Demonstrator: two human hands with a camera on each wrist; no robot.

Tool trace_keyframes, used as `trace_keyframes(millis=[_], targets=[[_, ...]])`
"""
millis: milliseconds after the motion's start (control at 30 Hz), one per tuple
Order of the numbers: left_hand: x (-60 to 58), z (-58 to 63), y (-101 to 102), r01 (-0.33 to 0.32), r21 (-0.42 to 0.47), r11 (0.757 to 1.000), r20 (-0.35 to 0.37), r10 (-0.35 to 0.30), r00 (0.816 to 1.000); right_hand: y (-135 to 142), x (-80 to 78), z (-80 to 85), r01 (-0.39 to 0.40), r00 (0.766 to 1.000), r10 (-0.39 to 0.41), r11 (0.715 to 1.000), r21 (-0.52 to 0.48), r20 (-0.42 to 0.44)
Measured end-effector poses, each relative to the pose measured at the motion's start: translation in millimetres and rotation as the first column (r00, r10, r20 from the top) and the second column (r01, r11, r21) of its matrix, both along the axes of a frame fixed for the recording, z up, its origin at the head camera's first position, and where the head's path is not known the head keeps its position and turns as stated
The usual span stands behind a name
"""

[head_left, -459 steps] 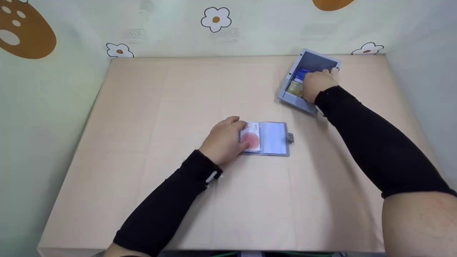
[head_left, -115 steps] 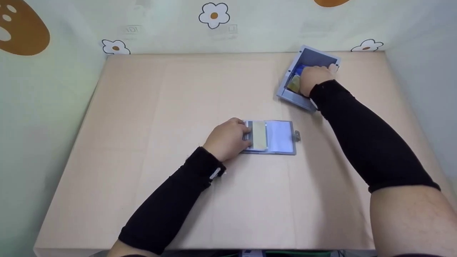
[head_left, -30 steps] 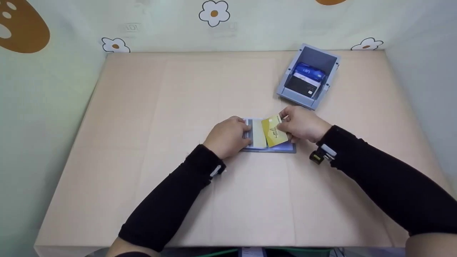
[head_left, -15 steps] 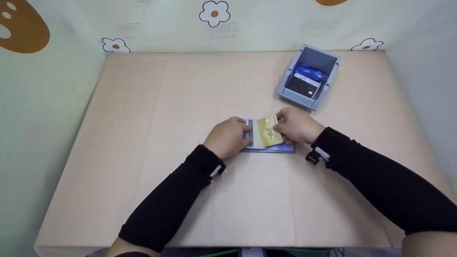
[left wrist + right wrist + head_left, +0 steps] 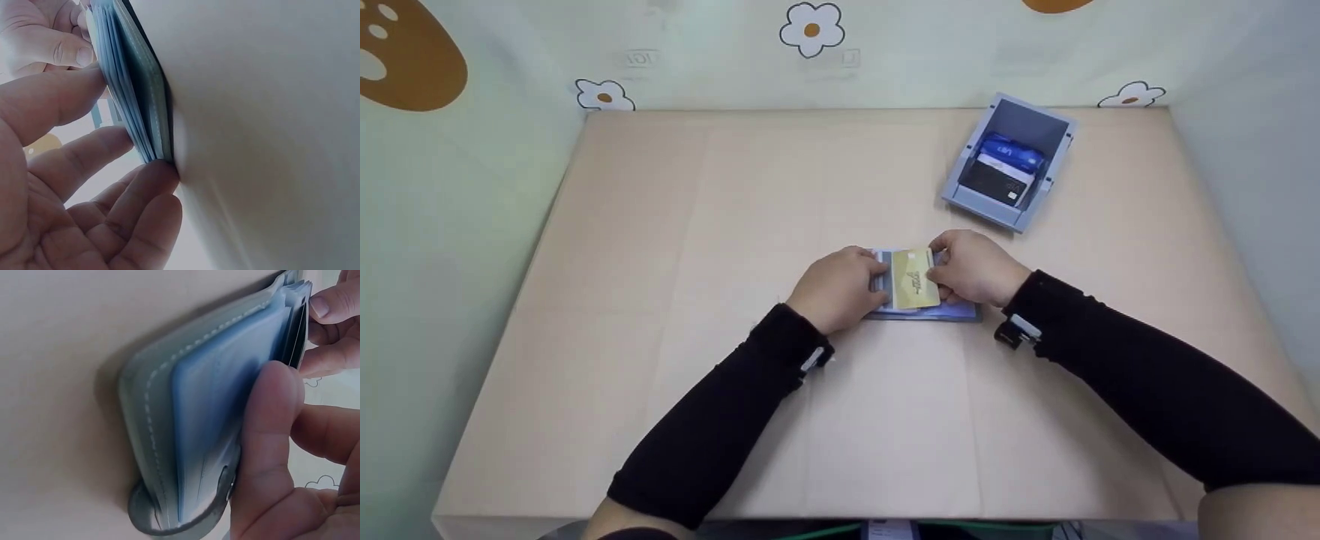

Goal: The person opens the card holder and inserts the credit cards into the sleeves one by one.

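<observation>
A grey card holder lies unfolded on the table, its clear sleeves stacked on the left side. My left hand grips that left side, thumb and fingertips at the sleeve edges; the left wrist view shows the layered sleeves between its fingers. My right hand pinches a yellow card by its right edge, over the middle of the holder. The card's left part looks duller, apparently within a clear sleeve. In the right wrist view, the stitched cover and snap strap show beside my thumb.
A grey open box stands at the back right, close to the rear wall. Inside it are a black card, a white card partly covered, and a blue item. A beige cloth covers the table.
The right hand took the yellow card out of the box and brought it to the holder. Over the last second the card slid left and straightened. The left hand kept its place.
</observation>
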State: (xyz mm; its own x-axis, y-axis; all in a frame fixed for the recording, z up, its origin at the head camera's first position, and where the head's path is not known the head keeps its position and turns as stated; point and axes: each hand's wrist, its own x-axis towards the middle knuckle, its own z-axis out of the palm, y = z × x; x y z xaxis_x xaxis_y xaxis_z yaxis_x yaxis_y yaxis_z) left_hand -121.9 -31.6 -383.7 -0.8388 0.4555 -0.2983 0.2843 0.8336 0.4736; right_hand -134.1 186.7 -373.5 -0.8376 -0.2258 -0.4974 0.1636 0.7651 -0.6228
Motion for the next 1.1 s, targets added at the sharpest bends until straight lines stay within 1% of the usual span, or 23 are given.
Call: trace_keyframes(millis=[167,300,600,800,1100], targets=[[-0.5,0.9,-0.1,0.004,0.006,1.0,0.002,-0.004,1.0,-3.2,0.4,0.0,0.001,1.0,-0.001,1.0,-0.001,0.011],[-0.3,0.6,-0.4,0.001,0.008,1.0,-0.001,-0.001,1.0,-5.7,1.9,0.4,-0.009,1.0,0.009,1.0,0.007,0.003],[1.9,-1.7,-0.8,-0.036,0.028,0.999,-0.022,0.036,0.999,-9.5,3.5,-1.0,-0.053,0.998,0.053,0.999,0.013,-0.038],[3.1,-0.5,-0.6,-0.055,0.028,0.998,-0.007,0.056,0.998,-13.7,4.3,-0.7,-0.068,0.997,0.069,0.998,0.014,-0.043],[3.2,-0.6,-1.0,-0.055,0.037,0.998,-0.003,0.055,0.998,-18.7,4.4,0.0,-0.082,0.996,0.084,0.996,0.04,-0.041]])
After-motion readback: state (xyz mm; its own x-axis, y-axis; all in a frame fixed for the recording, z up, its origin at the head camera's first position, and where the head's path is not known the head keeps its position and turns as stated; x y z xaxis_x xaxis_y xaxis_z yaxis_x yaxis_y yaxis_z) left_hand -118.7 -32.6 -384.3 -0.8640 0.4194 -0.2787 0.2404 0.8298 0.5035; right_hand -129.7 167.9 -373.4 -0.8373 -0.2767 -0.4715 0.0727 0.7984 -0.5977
